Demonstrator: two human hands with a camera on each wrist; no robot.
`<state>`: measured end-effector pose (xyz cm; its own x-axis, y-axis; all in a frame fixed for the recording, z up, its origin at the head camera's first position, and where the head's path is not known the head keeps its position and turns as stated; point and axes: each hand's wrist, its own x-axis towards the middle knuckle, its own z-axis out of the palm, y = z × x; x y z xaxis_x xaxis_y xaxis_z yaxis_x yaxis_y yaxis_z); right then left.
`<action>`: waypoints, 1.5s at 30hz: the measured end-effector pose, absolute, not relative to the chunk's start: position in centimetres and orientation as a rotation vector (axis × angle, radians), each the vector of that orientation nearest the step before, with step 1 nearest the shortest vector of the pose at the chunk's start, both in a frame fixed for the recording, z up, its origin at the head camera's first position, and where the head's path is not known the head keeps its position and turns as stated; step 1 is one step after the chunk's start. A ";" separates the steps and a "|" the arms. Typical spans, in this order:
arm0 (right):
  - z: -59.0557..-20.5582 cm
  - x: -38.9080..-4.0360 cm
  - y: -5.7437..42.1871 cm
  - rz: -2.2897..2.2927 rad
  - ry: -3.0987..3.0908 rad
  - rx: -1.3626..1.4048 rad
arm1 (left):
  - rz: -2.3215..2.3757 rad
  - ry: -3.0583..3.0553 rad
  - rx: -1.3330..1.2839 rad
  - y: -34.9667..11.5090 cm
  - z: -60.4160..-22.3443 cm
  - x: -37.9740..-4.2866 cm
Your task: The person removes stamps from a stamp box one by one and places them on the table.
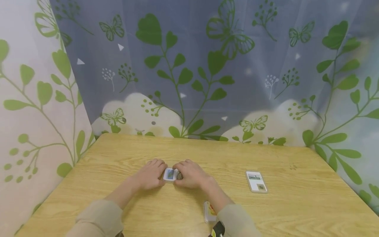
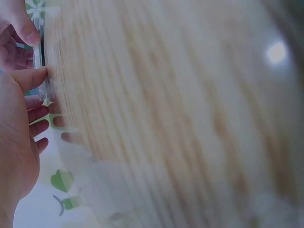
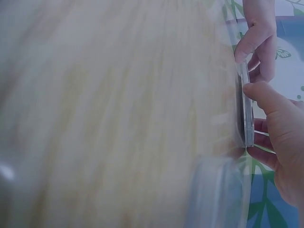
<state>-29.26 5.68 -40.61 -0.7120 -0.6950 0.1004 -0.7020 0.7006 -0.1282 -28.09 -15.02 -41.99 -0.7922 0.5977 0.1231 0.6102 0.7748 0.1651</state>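
Note:
A thin flat slab (image 1: 169, 174) with a clear edge, a white face, a blue picture and a round, dark, coin-like disc lies between my two hands. My left hand (image 1: 149, 176) holds its left end, the thumb on the near edge and the fingers on the far side. At the right end, my right hand (image 1: 190, 174) grips it the same way and covers part of the disc. Seen edge-on in the right wrist view, the slab (image 3: 246, 114) is close to the tabletop. In the left wrist view, the left thumb (image 2: 35, 77) presses its near edge.
To the right on the wooden table (image 1: 284, 204) lies a similar white slab (image 1: 254, 177) with two small pictures. Another slab (image 1: 209, 214), with a red and yellow picture, is partly hidden under my right forearm. A leaf-patterned curtain (image 1: 189, 98) hangs behind the table.

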 end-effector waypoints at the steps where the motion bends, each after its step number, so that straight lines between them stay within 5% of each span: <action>1: -40.6 -29.3 5.7 0.248 -2.856 1.175 | -0.306 -2.897 -0.988 -15.0 -42.0 -28.1; 45: -40.3 -29.5 5.1 0.210 -2.948 1.136 | -0.293 -2.934 -0.955 -15.1 -41.7 -28.1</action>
<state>-29.55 5.14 -40.27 -0.7424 -0.6695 0.0247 -0.6663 0.7339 -0.1321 -28.12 -15.11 -41.72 -0.8093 0.5791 0.0986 0.5871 0.7923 0.1658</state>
